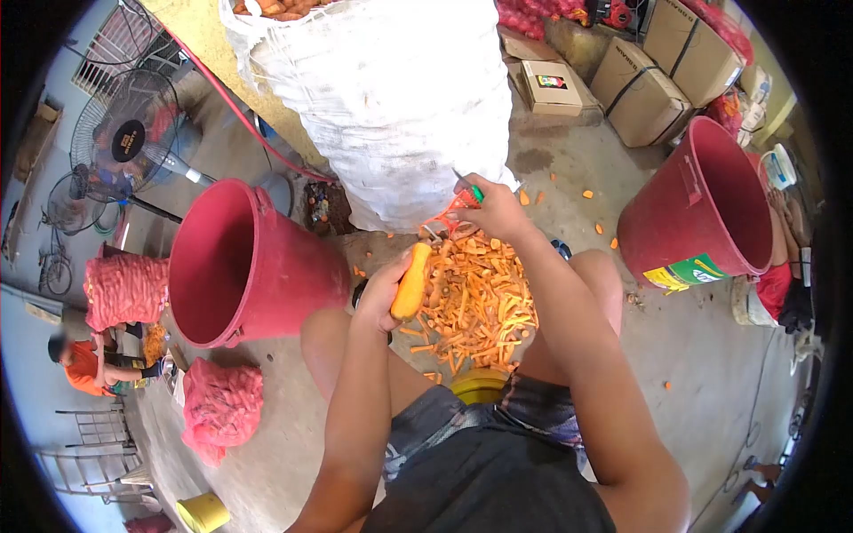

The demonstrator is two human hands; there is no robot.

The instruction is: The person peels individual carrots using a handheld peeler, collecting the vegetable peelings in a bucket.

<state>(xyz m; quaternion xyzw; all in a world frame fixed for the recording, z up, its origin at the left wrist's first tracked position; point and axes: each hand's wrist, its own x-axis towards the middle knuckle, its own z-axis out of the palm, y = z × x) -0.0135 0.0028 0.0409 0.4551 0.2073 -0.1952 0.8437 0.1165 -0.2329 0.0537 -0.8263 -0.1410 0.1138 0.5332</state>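
Note:
My left hand (384,291) is closed around a thick, smooth orange carrot (411,282), held tilted over a heap of orange peelings (480,298) between my knees. To its upper right, my right hand (494,211) is closed on a small knife (477,193) with a green handle, its dark blade pointing up and left. A red-orange piece (449,213) with a thin metal end shows below the same fingers, and I cannot tell whether it is held too. Part of a yellow tub (478,385) shows under the heap's near edge.
A tall white sack (391,107) with carrots at its top stands in front. Red bins stand at left (306,266) and right (649,213). Pink mesh sacks (222,404), a fan (129,142) and a person in orange (84,364) are at left. Cardboard boxes (640,89) sit back right.

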